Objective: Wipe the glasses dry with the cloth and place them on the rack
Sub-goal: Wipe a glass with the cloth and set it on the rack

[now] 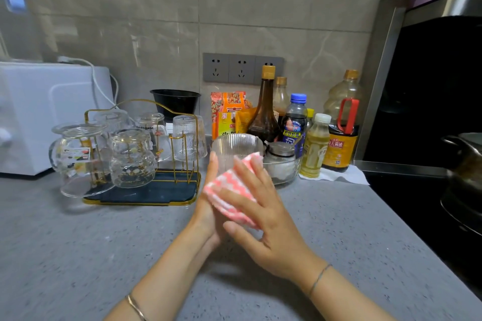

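Observation:
A ribbed clear glass is held up over the counter between both hands. My left hand holds it from the left side, one finger lying straight up along its wall. A pink-and-white patterned cloth is wrapped over the glass's near side. My right hand presses the cloth against the glass with fingers spread and the thumb underneath. To the left stands a gold wire rack with a dark blue tray. Several clear glasses hang upside down on it.
Behind the hands stand sauce and oil bottles, a small glass bowl with a jar and snack packets. A white appliance sits at the far left. A stove with a pot is at the right. Grey counter lies in front.

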Tool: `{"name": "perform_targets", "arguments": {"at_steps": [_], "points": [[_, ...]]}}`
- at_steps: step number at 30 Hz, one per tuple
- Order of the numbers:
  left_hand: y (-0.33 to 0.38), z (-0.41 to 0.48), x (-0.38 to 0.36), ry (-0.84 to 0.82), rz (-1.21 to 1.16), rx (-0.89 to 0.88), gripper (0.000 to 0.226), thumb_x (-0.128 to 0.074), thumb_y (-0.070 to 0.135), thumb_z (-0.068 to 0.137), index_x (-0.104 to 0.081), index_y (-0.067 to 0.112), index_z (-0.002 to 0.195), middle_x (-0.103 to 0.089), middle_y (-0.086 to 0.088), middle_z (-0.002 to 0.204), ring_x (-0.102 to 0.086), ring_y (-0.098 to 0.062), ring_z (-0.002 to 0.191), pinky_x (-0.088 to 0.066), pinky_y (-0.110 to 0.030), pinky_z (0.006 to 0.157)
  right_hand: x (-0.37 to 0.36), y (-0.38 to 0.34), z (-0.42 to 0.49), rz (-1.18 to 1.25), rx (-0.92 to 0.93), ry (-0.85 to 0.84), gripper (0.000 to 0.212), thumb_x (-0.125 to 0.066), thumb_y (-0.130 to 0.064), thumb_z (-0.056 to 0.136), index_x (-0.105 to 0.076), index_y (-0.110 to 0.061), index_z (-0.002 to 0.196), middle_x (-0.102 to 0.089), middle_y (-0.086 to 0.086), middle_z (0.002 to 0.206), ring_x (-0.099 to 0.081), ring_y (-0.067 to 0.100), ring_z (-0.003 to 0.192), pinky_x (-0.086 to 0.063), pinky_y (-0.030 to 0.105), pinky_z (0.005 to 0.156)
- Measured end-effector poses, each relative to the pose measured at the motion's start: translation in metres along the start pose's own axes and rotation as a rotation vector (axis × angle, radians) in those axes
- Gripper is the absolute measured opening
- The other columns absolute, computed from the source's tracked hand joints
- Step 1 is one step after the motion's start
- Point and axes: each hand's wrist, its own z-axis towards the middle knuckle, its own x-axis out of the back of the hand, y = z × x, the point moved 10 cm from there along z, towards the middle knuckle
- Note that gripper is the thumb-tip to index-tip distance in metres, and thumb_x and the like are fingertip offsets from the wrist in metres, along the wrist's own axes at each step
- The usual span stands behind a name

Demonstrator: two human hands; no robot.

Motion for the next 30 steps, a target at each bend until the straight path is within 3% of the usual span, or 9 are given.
{"name": "perform_targets", "arguments": {"at_steps": [2,5,10,13,17,22,25,28,30], "points": [[-0.002,0.003,0.000,-0.051,-0.053,0.029,0.075,-0.031,0.071,0.087,-0.080,0.015,0.089,-0.075,-0.011,0.091,-0.073,-0.024,0.080,-0.059,-0.037,0.072,-0.003,-0.001,-0.001,-0.050,0.019,-0.016,0.043,-0.043,-0.041,0.097,-0.047,-0.032,0.139,-0.016,-0.007,0.160,0.000,0.022,0.149,-0.009,0.045,0.120],[-0.006,0.005,0.003,-0.048,0.026,0.037,0.071,-0.035,0.070,0.087,-0.072,0.016,0.114,-0.071,-0.015,0.114,-0.067,-0.028,0.104,-0.048,-0.048,0.097,0.004,0.007,0.001,-0.040,-0.034,0.050,0.042,-0.034,-0.044,0.100,-0.046,-0.033,0.139,-0.017,-0.009,0.159,-0.001,0.019,0.149,-0.007,0.044,0.119],[-0.013,0.002,-0.003,-0.031,0.176,0.011,0.054,-0.039,0.055,0.092,-0.066,0.018,0.120,-0.072,-0.012,0.114,-0.070,-0.023,0.097,-0.054,-0.039,0.083,0.028,0.036,0.001,0.019,-0.206,0.183,0.043,-0.026,-0.050,0.099,-0.042,-0.042,0.139,-0.009,-0.017,0.160,0.003,0.013,0.148,0.000,0.035,0.121],[-0.023,0.001,-0.008,-0.060,0.188,0.070,0.052,-0.036,0.051,0.097,-0.062,0.018,0.127,-0.070,-0.010,0.119,-0.068,-0.024,0.106,-0.053,-0.040,0.091,0.040,0.054,-0.003,0.123,-0.329,0.247,0.043,-0.027,-0.053,0.098,-0.040,-0.046,0.139,-0.005,-0.023,0.158,0.006,0.003,0.147,-0.002,0.025,0.115],[-0.017,0.001,-0.009,-0.081,0.244,-0.009,0.052,-0.036,0.060,0.092,-0.059,0.032,0.128,-0.071,-0.004,0.118,-0.066,-0.022,0.111,-0.048,-0.049,0.101,0.027,0.046,-0.002,0.133,-0.289,0.174,0.043,-0.030,-0.044,0.099,-0.037,-0.044,0.141,-0.003,-0.024,0.158,0.008,0.005,0.147,0.003,0.010,0.114],[0.000,-0.001,-0.003,-0.018,0.194,-0.084,0.058,-0.036,0.064,0.088,-0.075,0.024,0.104,-0.075,-0.007,0.103,-0.072,-0.019,0.091,-0.057,-0.035,0.080,0.010,0.023,0.002,0.180,-0.181,0.053,0.043,-0.029,-0.045,0.100,-0.040,-0.039,0.141,-0.007,-0.016,0.160,0.005,0.013,0.148,-0.001,0.029,0.121],[0.004,0.004,0.006,-0.020,0.014,-0.047,0.070,-0.039,0.071,0.083,-0.078,0.016,0.102,-0.072,-0.015,0.106,-0.070,-0.029,0.097,-0.050,-0.047,0.094,-0.001,0.005,0.001,0.143,-0.090,-0.037,0.041,-0.034,-0.037,0.101,-0.045,-0.033,0.140,-0.009,-0.014,0.160,0.005,0.015,0.149,-0.003,0.033,0.121],[0.002,0.007,0.008,-0.055,-0.132,-0.008,0.072,-0.044,0.072,0.077,-0.079,0.012,0.092,-0.073,-0.014,0.097,-0.072,-0.027,0.087,-0.047,-0.046,0.088,-0.007,-0.002,0.001,0.087,-0.035,-0.074,0.040,-0.040,-0.030,0.100,-0.046,-0.031,0.140,-0.010,-0.011,0.160,0.004,0.016,0.149,-0.006,0.036,0.121],[0.000,0.007,0.008,-0.060,-0.130,0.001,0.072,-0.045,0.072,0.077,-0.079,0.011,0.095,-0.073,-0.015,0.100,-0.071,-0.028,0.091,-0.047,-0.047,0.091,-0.005,0.000,0.001,0.071,-0.037,-0.057,0.040,-0.039,-0.032,0.100,-0.046,-0.032,0.140,-0.010,-0.012,0.160,0.002,0.016,0.149,-0.006,0.036,0.121]]}}
